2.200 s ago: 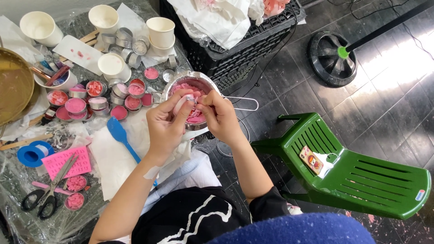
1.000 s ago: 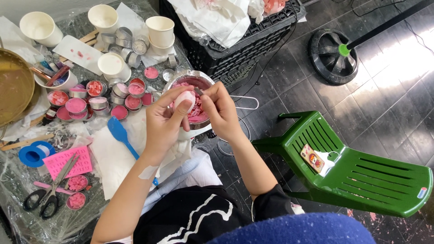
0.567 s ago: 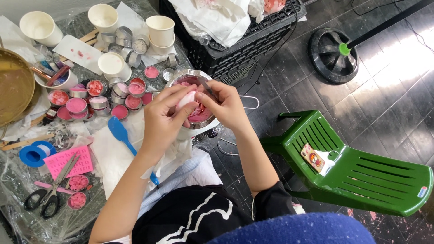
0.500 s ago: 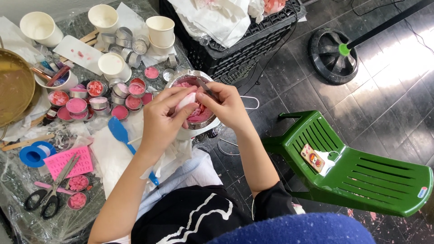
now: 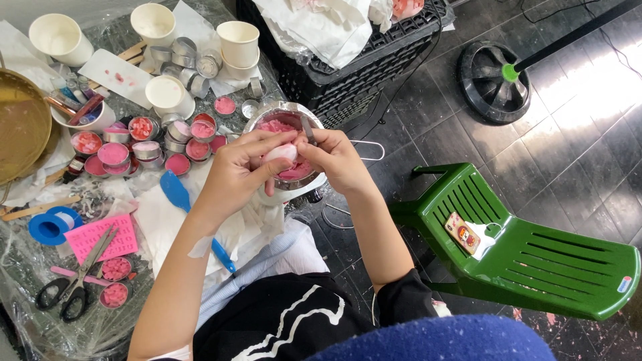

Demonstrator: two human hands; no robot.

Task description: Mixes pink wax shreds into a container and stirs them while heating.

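Observation:
My left hand (image 5: pixel 237 175) and my right hand (image 5: pixel 338 160) meet over a round metal bowl (image 5: pixel 267 119) that holds pink material. Between the fingertips of both hands is a small pale pink lump (image 5: pixel 281 154), pinched from the left by my left fingers and from the right by my right fingers. The bowl sits at the near right edge of a plastic-covered table (image 5: pixel 27 267). A blue spatula (image 5: pixel 177 192) lies just left of my left wrist.
Several small tins of pink wax (image 5: pixel 114 154) crowd the table, with white paper cups (image 5: pixel 237 41), a brass bowl (image 5: pixel 20 127), scissors (image 5: pixel 73 284), a pink mould (image 5: pixel 100 235) and blue tape (image 5: pixel 50 226). A black crate (image 5: pixel 374 60) stands behind; a green plastic chair (image 5: pixel 535 261) is at right.
Both hands have stayed over the bowl, working the pale pink lump between the fingers; the lump has turned slightly and the hands have shifted a little closer together.

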